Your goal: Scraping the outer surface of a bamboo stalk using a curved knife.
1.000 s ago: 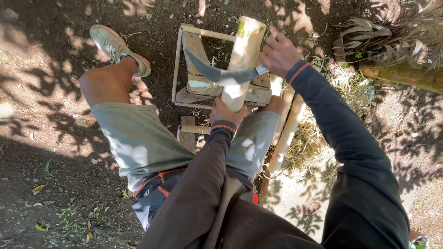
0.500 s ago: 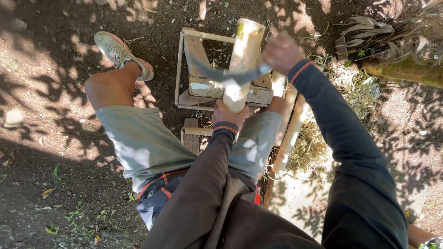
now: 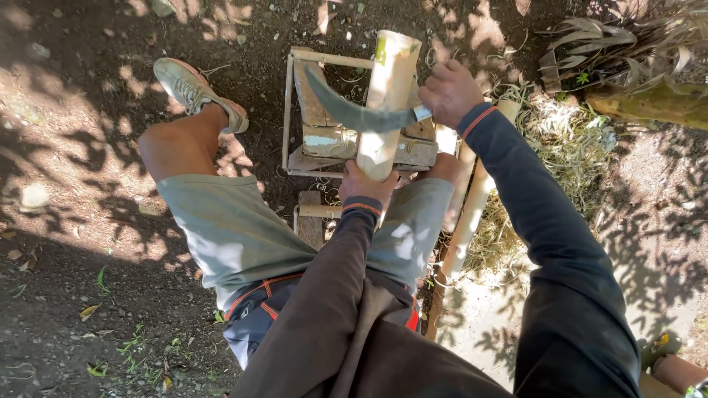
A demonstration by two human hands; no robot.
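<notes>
Pale bamboo section, cut smooth, small green-yellow patch near its top end, stands at 12 o'clock from your knees on a wooden frame. Your left hand is closed around its lower end. Your right hand, at 1 o'clock, grips a curved dark blade laid across it.

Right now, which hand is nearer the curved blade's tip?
Left. The left hand grips the bamboo pole below the curved blade; the right hand holds the handle end, opposite the tip.
</notes>
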